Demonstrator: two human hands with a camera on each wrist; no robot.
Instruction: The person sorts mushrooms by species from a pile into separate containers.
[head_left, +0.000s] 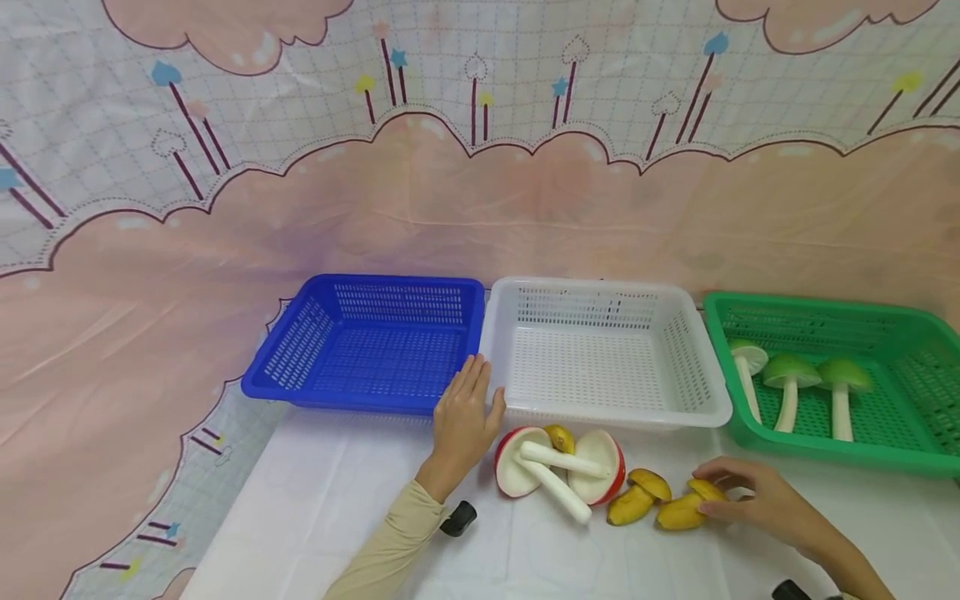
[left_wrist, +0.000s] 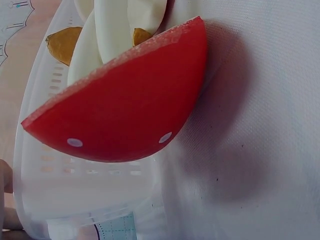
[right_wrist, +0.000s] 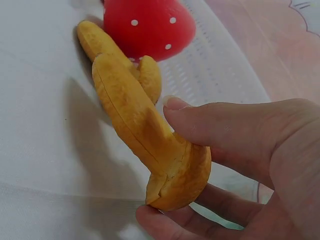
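My right hand [head_left: 768,500] pinches a yellow toy mushroom [right_wrist: 135,117] by its cap, with the thumb on one side and fingertips on the other. Just left of it lies another yellow mushroom [head_left: 632,506]. Two red-capped toy mushrooms [head_left: 517,477] with white stems lie crossed on the table, and a third yellow mushroom [head_left: 559,437] shows partly behind them. My left hand [head_left: 462,421], fingers straight, is at the adjoining front corners of the blue basket [head_left: 337,397] and the white basket [head_left: 600,408]. It holds nothing.
Three green-capped mushrooms [head_left: 790,375] lie in the green basket [head_left: 847,450] at the right. The three baskets stand in a row along the back of the white-covered table [head_left: 300,508]. A patterned cloth [head_left: 480,192] hangs behind them.
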